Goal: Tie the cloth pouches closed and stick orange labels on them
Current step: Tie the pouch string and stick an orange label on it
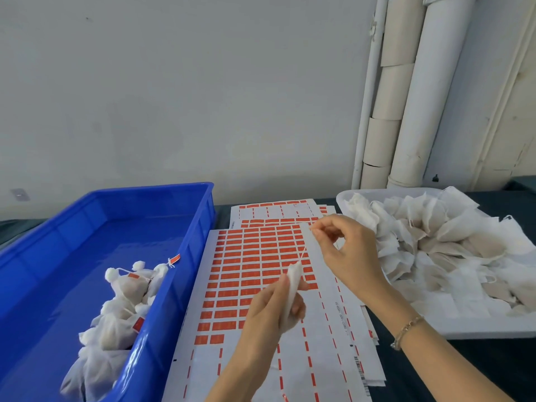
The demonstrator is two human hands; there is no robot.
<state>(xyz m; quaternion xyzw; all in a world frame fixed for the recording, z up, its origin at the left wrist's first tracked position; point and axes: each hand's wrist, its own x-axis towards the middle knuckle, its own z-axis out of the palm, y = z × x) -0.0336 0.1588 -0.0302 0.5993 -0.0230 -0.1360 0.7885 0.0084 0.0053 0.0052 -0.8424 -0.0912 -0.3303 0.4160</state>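
Pouch (293, 278) held over the label sheet (246, 256)
Left hand (268, 314) grips the pouch; right hand (348, 253), just above it, pinches its string (303, 252) taut. Tied pouches (121, 288) lie in the crate (179, 285) left of both hands.

wall (174, 97): pale grey | pipes (406, 111): white, right corner | table (493, 372): dark

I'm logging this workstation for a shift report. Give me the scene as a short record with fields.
left hand: grips a small white cloth pouch
right hand: pinches the thin white string stretched up from that pouch
blue plastic crate: left side, holds tied pouches bearing orange labels
white plastic tray: right side, heaped with flat white pouches
sheets of orange labels: between crate and tray, many labels gone
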